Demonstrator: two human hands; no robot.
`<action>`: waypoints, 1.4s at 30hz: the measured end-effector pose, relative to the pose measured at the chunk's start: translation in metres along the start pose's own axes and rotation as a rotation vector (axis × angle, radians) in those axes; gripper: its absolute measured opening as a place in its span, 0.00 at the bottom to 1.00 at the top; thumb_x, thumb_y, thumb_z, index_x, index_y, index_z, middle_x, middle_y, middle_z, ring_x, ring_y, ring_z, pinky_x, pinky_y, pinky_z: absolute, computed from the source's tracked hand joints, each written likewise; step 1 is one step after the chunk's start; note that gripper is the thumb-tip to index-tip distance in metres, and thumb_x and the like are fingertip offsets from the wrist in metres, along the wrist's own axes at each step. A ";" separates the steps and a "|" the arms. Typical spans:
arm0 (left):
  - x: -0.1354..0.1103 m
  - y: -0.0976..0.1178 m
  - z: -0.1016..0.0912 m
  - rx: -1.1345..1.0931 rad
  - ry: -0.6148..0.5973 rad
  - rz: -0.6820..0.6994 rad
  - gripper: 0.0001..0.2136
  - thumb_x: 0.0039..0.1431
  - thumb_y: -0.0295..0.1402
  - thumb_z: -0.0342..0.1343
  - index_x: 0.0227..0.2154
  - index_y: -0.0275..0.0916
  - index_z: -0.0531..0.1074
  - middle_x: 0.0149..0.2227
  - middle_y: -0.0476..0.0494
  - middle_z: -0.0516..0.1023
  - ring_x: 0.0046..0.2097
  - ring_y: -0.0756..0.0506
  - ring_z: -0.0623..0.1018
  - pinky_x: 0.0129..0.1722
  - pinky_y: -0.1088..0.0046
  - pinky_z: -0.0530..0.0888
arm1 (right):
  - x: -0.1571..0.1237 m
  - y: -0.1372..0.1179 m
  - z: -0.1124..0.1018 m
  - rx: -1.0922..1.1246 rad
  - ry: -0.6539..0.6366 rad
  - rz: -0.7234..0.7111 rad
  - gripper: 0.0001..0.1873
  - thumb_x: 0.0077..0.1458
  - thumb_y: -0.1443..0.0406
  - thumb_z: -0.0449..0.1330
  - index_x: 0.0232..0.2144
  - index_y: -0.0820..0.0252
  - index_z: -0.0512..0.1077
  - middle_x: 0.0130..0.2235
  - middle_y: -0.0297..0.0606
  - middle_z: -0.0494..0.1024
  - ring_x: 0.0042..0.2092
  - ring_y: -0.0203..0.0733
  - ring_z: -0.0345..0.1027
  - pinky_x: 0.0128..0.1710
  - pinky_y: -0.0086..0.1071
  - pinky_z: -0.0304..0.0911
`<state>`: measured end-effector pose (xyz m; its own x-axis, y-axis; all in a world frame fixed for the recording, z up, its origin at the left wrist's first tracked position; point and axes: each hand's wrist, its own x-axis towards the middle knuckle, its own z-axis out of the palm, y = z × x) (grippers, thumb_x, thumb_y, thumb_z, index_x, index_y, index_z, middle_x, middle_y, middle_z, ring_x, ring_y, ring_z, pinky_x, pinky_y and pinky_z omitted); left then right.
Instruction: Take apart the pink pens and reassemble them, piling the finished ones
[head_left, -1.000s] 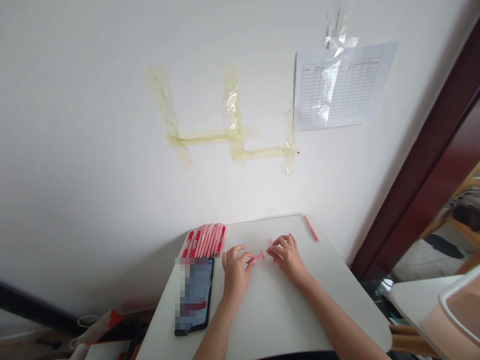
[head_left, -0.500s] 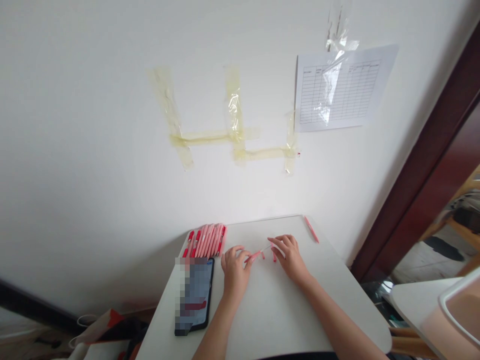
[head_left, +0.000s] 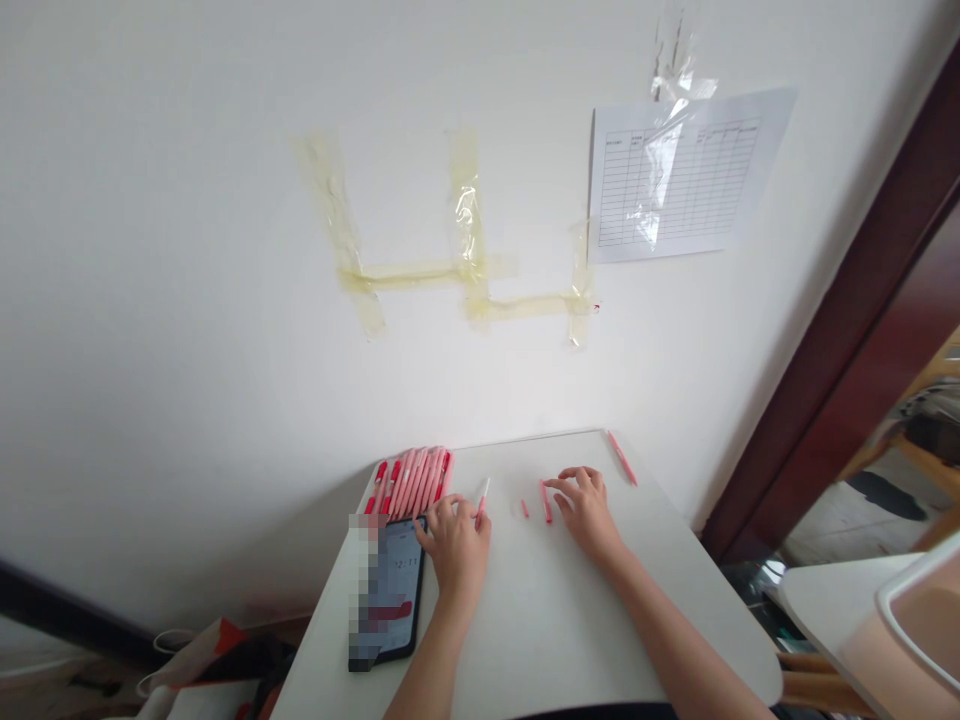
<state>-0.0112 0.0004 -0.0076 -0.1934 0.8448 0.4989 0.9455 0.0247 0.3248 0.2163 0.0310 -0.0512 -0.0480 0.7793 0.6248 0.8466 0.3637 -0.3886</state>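
My left hand (head_left: 456,545) pinches the lower end of a pink pen part with a white tip (head_left: 484,497) between thumb and forefinger. The part points away from me, and its lower end is partly hidden by the fingers. The other left fingers reach over the top corner of the phone (head_left: 401,590). To the right, my right hand (head_left: 586,512) has its fingers apart, with the forefinger at the upper end of a pink pen barrel (head_left: 546,502) on the table. A short pink piece (head_left: 525,508) lies between the hands.
Pink and red pens (head_left: 412,482) lie in a row at the table's back left. A single pink pen (head_left: 622,458) rests near the back right edge. The white table (head_left: 555,630) meets the wall, where yellowed tape and a printed sheet (head_left: 682,185) hang.
My left hand has moved left with the pen part, which has turned from sideways to pointing away. My right hand has shifted slightly right, and its fingers have parted from the thin pale piece.
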 end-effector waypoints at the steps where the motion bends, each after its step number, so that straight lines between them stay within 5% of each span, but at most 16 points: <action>1: 0.000 0.001 -0.001 0.023 -0.006 0.001 0.08 0.59 0.34 0.54 0.30 0.40 0.78 0.50 0.38 0.76 0.56 0.35 0.70 0.61 0.39 0.59 | 0.000 -0.001 -0.001 -0.004 -0.008 0.001 0.18 0.61 0.70 0.57 0.48 0.44 0.78 0.48 0.44 0.73 0.53 0.55 0.62 0.51 0.53 0.66; 10: -0.001 0.005 -0.003 0.113 -0.077 -0.019 0.10 0.60 0.36 0.52 0.33 0.40 0.78 0.52 0.38 0.74 0.57 0.36 0.68 0.63 0.40 0.57 | 0.001 -0.011 -0.009 -0.010 -0.041 0.015 0.12 0.62 0.65 0.60 0.45 0.46 0.79 0.49 0.43 0.74 0.54 0.54 0.61 0.54 0.52 0.63; 19: 0.000 0.001 0.009 -0.067 -0.022 0.105 0.08 0.55 0.31 0.59 0.38 0.45 0.79 0.50 0.40 0.74 0.56 0.38 0.70 0.63 0.44 0.59 | -0.002 -0.039 -0.004 -0.049 0.003 -0.080 0.02 0.58 0.60 0.66 0.35 0.48 0.80 0.45 0.41 0.74 0.54 0.53 0.61 0.63 0.63 0.48; 29: -0.002 0.010 0.014 -0.158 -0.171 0.309 0.14 0.59 0.32 0.59 0.43 0.59 0.80 0.55 0.43 0.72 0.60 0.38 0.68 0.64 0.33 0.54 | -0.004 -0.057 0.006 -0.175 0.024 -0.071 0.03 0.58 0.59 0.66 0.34 0.48 0.79 0.47 0.41 0.76 0.57 0.55 0.61 0.66 0.65 0.41; 42: 0.001 0.009 0.014 -0.141 -0.214 0.253 0.06 0.59 0.33 0.60 0.34 0.51 0.80 0.55 0.44 0.74 0.60 0.38 0.68 0.64 0.33 0.53 | -0.003 -0.056 0.005 -0.205 -0.024 -0.048 0.08 0.61 0.59 0.63 0.31 0.49 0.80 0.46 0.39 0.76 0.56 0.52 0.62 0.66 0.64 0.42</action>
<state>0.0010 0.0090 -0.0153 0.1156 0.9077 0.4033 0.9081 -0.2611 0.3274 0.1667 0.0110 -0.0351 -0.1013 0.7767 0.6217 0.9330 0.2911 -0.2115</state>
